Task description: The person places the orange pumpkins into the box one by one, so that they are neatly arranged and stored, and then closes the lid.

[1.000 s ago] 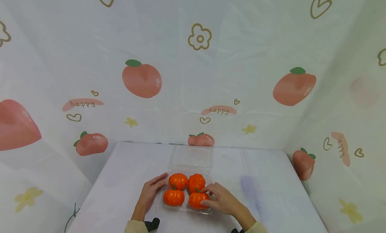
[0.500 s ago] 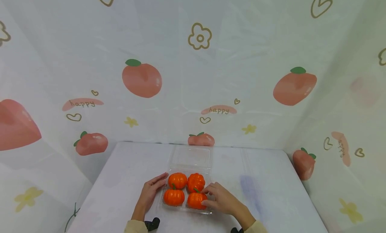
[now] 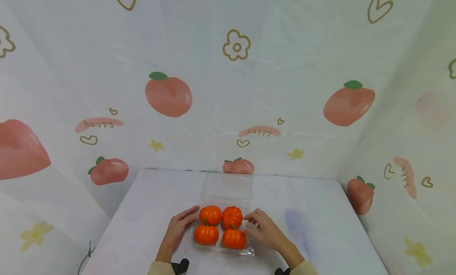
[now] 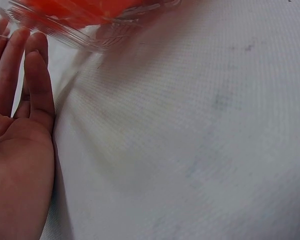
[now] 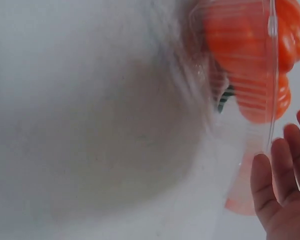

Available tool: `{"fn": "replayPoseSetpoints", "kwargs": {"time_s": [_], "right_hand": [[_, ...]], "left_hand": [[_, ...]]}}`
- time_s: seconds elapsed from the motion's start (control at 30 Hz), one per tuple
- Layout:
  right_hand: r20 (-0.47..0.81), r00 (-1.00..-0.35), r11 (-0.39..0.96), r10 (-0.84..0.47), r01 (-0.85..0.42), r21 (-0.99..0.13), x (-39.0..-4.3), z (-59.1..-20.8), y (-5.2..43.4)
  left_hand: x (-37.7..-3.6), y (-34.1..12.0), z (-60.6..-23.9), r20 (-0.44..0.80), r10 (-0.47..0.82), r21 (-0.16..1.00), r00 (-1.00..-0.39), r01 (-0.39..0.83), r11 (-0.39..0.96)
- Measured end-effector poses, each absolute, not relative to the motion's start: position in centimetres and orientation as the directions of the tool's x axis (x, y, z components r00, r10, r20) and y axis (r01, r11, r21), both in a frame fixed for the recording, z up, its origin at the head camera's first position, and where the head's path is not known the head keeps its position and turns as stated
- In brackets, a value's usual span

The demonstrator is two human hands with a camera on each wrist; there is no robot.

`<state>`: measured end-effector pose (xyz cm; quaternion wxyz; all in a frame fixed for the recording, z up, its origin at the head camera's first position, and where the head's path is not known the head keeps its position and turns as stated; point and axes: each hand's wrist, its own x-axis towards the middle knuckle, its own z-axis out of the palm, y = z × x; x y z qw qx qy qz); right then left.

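Left grip (image 3: 178,226) in the head view: fingers straight, laid flat on the surface (image 3: 142,211), fingertips against the left wall of the clear clamshell tray (image 3: 251,251), holding nothing. Right grip (image 3: 263,228) is just right of the tray, fingers loosely spread and relaxed, near the right wall; can't tell whether it touches. Nothing pinched. Tray sits at the near centre of the white surface, between the two hands, its lid (image 3: 228,186) folded open and lying flat behind it. Four orange pumpkins fill it two by two: back left pumpkin (image 3: 210,214), back right pumpkin (image 3: 232,217), front left pumpkin (image 3: 206,234), front right pumpkin (image 3: 234,238), each touching its neighbours. Printed backdrop (image 3: 167,95) with peaches, hearts and "happy" script wraps around the surface on three sides. Left wrist view: left palm up at frame left, fingers (image 4: 37,75) straight and together, tips right at the ribbed corner of the tray (image 4: 85,37), orange blur showing through the plastic; rest of frame is white cloth. Right wrist view: right fingers (image 5: 285,165) extended and slightly apart at the bottom right, just beside the tray's clear edge (image 5: 270,90), contact not resolvable through the blur. Pumpkins (image 5: 250,55) are visible through the ribbed wall, with a bit of green stem (image 5: 224,100) below them.
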<state>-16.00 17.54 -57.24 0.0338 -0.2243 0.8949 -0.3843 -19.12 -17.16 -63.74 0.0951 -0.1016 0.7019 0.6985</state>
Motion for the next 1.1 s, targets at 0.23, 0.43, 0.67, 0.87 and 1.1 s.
{"fn": "replayPoseSetpoints", "kwargs": {"time_s": [0.23, 0.43, 0.67, 0.87, 1.1], "right_hand": [[0.176, -0.939, 0.579, -0.294, -0.322, -0.749, -17.7, -57.8, 18.0], [0.121, -0.979, 0.542, -0.161, -0.191, -0.819, -19.7, -58.5, 18.3], [0.003, -0.998, 0.493, -0.063, -0.034, -0.87, -22.3, -59.0, 18.8], [-0.063, -0.997, 0.511, -0.038, 0.035, -0.859, -24.1, -59.5, 18.9], [-0.094, -0.995, 0.522, -0.042, 0.059, -0.851, -25.3, -59.8, 18.8]], "left_hand": [[-19.1, -17.1, -63.7, -0.268, -0.008, 0.963, -0.963, -0.268, 0.004], [-18.9, -17.2, -63.7, -0.268, -0.013, 0.963, -0.963, -0.268, 0.02], [-18.9, -17.2, -63.6, -0.264, -0.011, 0.965, -0.965, -0.264, 0.009], [-19.0, -17.2, -63.6, -0.265, -0.012, 0.964, -0.964, -0.265, 0.011], [-19.1, -17.1, -63.6, -0.265, -0.012, 0.964, -0.964, -0.265, -0.014]]}}
